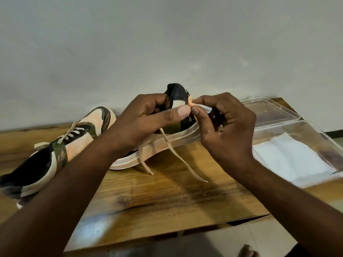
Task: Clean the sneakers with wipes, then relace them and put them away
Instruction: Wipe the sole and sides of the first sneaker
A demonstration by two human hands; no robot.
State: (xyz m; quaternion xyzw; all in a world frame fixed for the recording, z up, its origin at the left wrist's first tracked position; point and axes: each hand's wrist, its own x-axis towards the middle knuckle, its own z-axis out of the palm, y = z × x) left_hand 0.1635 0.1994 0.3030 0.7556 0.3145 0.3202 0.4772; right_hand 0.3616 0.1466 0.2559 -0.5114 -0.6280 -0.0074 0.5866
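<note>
Two peach, camouflage and black sneakers are on the wooden table [148, 197]. One sneaker [61, 145] lies at the left, laced, toe pointing away. The other sneaker [167, 141] is tipped on its side in the middle, its pale sole facing me. My left hand [146, 123] grips this sneaker's upper, thumb stretched right. My right hand [224, 123] pinches a cream lace [178, 154] at the sneaker's top edge, beside a small white scrap [207, 108]. Two lace ends hang down onto the table.
A clear plastic box [315, 134] stands at the right with a white wipe [291, 158] in it; its clear lid [271, 110] lies behind. A grey wall runs close behind the table. The table's front edge is near me, with a bare foot [247, 251] on the floor below.
</note>
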